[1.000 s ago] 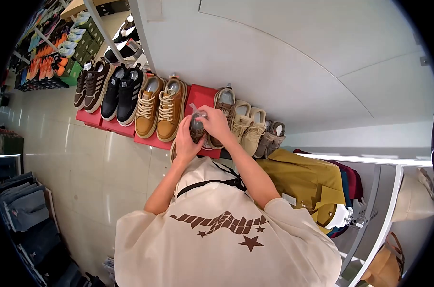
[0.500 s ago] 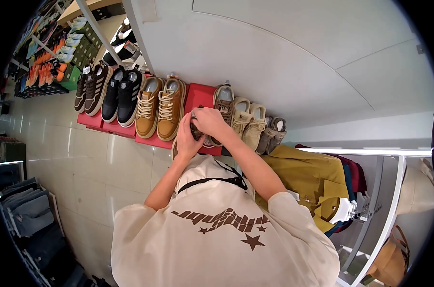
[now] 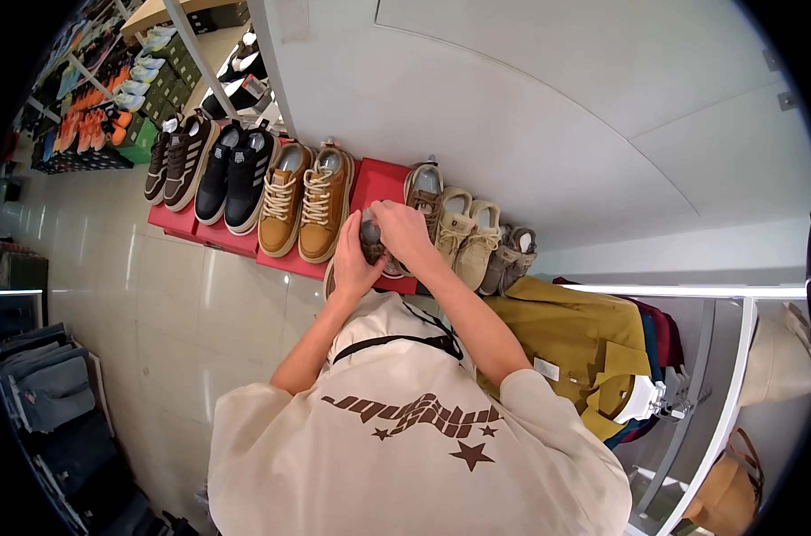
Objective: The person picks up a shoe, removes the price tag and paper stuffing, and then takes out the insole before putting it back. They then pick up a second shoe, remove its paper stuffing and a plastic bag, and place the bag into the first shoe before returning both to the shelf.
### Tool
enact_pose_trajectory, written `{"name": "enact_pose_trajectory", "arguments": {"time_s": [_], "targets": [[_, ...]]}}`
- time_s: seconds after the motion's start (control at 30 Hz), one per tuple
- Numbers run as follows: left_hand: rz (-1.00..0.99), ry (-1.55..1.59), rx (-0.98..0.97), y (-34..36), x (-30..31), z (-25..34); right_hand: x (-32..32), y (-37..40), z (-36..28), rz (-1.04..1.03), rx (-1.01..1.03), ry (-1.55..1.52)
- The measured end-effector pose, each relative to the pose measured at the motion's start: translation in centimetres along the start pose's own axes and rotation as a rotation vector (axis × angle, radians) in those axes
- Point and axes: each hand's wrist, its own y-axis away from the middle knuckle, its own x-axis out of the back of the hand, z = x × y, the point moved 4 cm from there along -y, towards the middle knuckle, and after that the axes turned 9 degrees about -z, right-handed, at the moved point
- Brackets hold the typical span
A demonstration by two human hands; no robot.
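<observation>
A brown shoe (image 3: pixel 371 248) is held between my two hands, above the red box and near my waist. My left hand (image 3: pixel 353 264) wraps around its near left side. Bent over the shoe's opening, my right hand (image 3: pixel 402 234) has its fingers closed at a greyish insert (image 3: pixel 369 229); my fingers partly hide it. Part of the shoe's pale sole (image 3: pixel 329 279) shows left of my left wrist. A matching-looking brown shoe (image 3: pixel 426 189) stands just beyond my right hand, beside beige shoes (image 3: pixel 470 234).
Tan lace-up shoes (image 3: pixel 300 205), black shoes (image 3: pixel 237 179) and dark brown striped shoes (image 3: pixel 182 161) stand on red boxes (image 3: pixel 378 179) along a white wall panel (image 3: pixel 512 116). Mustard clothing (image 3: pixel 566 335) hangs on a white rack (image 3: pixel 736 357) at right. Folded jeans (image 3: pixel 57 393) lie at left.
My right hand has shifted slightly to the right, and more of the shoe's opening with the greyish insert shows between my hands. My left hand stays around the shoe.
</observation>
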Motion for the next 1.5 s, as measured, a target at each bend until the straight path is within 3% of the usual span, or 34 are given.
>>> {"name": "enact_pose_trajectory", "arguments": {"time_s": [0.07, 0.13, 0.27, 0.37, 0.43, 0.57, 0.7, 0.8, 0.87, 1.2, 1.37, 1.5], "targets": [[0.001, 0.009, 0.006, 0.3, -0.1, -0.2, 1.2, 0.3, 0.2, 0.156, 0.021, -0.053], [0.0, -0.022, -0.012, 0.2, -0.3, -0.4, 2.4, -0.1, 1.3, 0.179, 0.003, -0.128], [0.004, -0.011, -0.017, 0.1, -0.4, -0.2, 3.5, -0.7, 2.1, -0.027, -0.168, -0.227], [-0.009, 0.004, -0.017, 0.2, -0.3, -0.2, 3.6, -0.8, 1.3, -0.019, -0.115, -0.176], [-0.015, -0.025, -0.033, 0.2, -0.3, -0.3, 3.4, -0.3, -0.1, -0.188, -0.077, -0.157], [-0.005, 0.023, -0.037, 0.0, 0.5, 0.2, 1.7, 0.5, 0.1, -0.242, -0.031, -0.228], [-0.094, -0.063, 0.108, 0.6, 1.0, 0.0, 1.3, 0.7, 1.3, -0.219, 0.005, -0.214], [-0.171, -0.04, 0.18, 1.2, 0.6, -1.1, 1.2, 0.7, 1.8, -0.232, 0.088, -0.098], [-0.179, -0.038, 0.197, 1.6, 0.8, -1.4, 0.9, 0.7, 1.8, -0.177, 0.296, 0.067], [-0.19, -0.044, 0.09, 1.7, 1.3, -1.2, 1.5, 0.0, 1.7, -0.129, 0.234, 0.079], [-0.182, -0.069, 0.085, 1.8, 1.1, -1.6, 0.6, -2.6, 1.4, -0.434, 0.155, 0.225], [-0.204, -0.073, 0.086, 1.9, 1.1, -2.0, -2.3, -4.2, 1.6, -0.46, 0.137, 0.281]]}}
